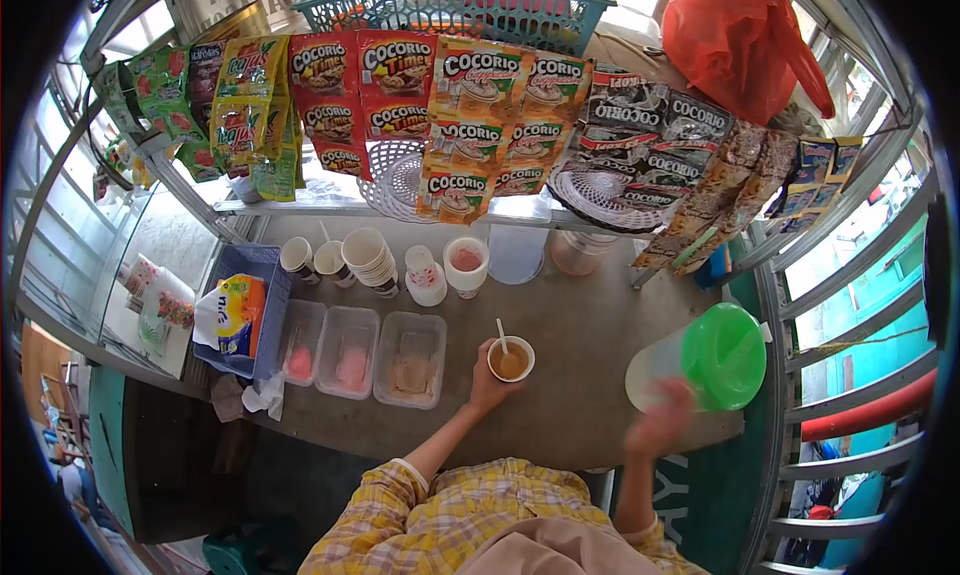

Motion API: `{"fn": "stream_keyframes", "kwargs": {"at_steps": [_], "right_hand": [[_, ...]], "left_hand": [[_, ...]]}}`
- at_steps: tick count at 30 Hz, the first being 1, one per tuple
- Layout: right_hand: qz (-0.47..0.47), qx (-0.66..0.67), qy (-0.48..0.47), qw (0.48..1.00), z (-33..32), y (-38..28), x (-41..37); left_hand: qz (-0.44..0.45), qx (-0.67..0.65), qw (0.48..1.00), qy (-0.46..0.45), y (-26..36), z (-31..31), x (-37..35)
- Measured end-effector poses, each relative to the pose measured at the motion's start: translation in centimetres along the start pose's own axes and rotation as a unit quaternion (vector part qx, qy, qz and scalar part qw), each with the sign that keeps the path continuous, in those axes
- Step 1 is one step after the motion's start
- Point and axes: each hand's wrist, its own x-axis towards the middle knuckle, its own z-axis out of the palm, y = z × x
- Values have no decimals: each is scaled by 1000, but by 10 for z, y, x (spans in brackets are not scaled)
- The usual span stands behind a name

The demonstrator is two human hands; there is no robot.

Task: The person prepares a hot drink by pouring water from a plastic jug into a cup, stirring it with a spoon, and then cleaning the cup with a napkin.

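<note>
My left hand (pixel 487 383) grips a small paper cup (pixel 511 359) of brown drink that stands on the grey counter (pixel 580 315), with a white spoon (pixel 501 335) standing in it. My right hand (pixel 660 420) is blurred, just below and touching the side of a clear plastic jug with a green lid (pixel 712 358) at the counter's right. Whether the fingers close around the jug cannot be told.
Three clear tubs (pixel 365 350) of powder sit left of the cup. Stacked paper cups (pixel 368 258), a pink-filled cup (pixel 466 263) and lidded containers stand at the back. Sachet strips (pixel 480 115) hang overhead. A blue box (pixel 245 310) is at the left, an orange bag (pixel 745 40) top right.
</note>
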Motion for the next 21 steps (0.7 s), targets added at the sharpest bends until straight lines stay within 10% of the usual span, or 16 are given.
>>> {"fn": "stream_keyframes", "kwargs": {"at_steps": [3,11,21], "right_hand": [[193,114,-278,934,85,-19,10],[-37,-60,-397,915,180,30,-24],[14,-48,-405,913,106,17,-26]], "left_hand": [[-5,-53,999,-7,-4,1,0],[4,-54,999,-1,6,-2,2],[-5,-60,998,-10,-2,-2,0]]}}
